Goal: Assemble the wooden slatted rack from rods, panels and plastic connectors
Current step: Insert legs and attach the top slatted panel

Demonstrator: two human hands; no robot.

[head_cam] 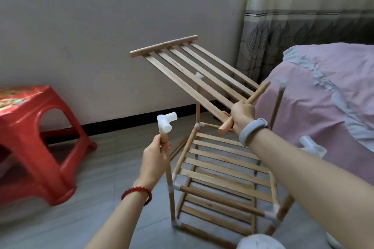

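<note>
Rack frame (224,184), partly built, stands on the grey tiled floor (105,198) right below the camera: two slatted shelves sit one above the other between wooden uprights joined by white plastic connectors. At its near left corner the left hand (154,157), a red bead bracelet (137,193) on its wrist, has its fingers curled round the top of the near-left upright rod (169,178), just under a white three-way connector (166,122) capping that rod. Above the frame the right hand (241,116), wearing a grey wristband (253,130), grips the near end rod of a loose slatted panel (194,70), which is held up in the air and tilts away toward the wall. A far upright (198,99) shows behind the slats with its own white cap. To the right lies a bed with a pink cover (323,97), touching or just beside the frame. At left is a red plastic stool (40,143), well apart. Behind are a pale wall (101,26) and a patterned curtain (303,16).
</note>
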